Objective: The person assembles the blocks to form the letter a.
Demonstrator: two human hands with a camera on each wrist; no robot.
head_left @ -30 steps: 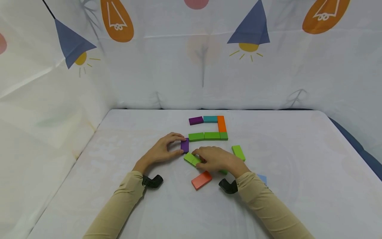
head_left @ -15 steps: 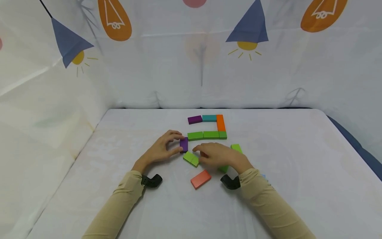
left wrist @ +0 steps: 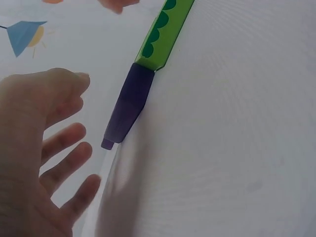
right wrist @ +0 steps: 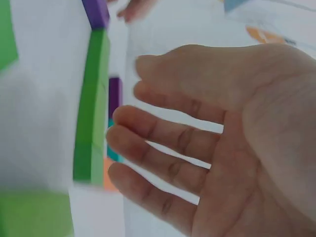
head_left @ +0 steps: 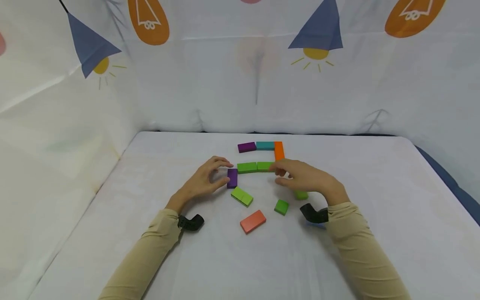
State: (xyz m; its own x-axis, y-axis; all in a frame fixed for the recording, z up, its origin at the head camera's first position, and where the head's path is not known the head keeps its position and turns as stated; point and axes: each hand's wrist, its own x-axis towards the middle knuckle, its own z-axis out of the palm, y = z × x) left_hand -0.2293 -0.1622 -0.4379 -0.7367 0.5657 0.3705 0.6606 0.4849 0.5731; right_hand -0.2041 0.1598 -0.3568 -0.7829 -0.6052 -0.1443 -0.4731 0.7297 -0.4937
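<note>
My left hand (head_left: 204, 179) lies beside an upright-set purple block (head_left: 232, 178), fingertips close to its left side. In the left wrist view a gap shows between those loosely bent fingers and the purple block (left wrist: 129, 103). My right hand (head_left: 307, 179) hovers over the right end of a row of green blocks (head_left: 247, 168) and covers part of it. Nothing is between its fingers in the right wrist view, where the row (right wrist: 91, 106) stands beside the fingertips. A pair of light-green blocks (head_left: 241, 196) lies slanted just below the purple one.
At the back, a dark purple block (head_left: 246, 147), a teal block (head_left: 265, 146) and an orange block (head_left: 278, 150) form a corner. Nearer lie a coral block (head_left: 253, 221), a small green block (head_left: 281, 207) and a partly hidden light-green block (head_left: 301, 195). A blue piece (head_left: 316, 225) shows under the right wrist.
My right hand has left the slanted light-green pair and moved right and away from me to the green row, uncovering the small green block. My left hand has drawn slightly off the purple block.
</note>
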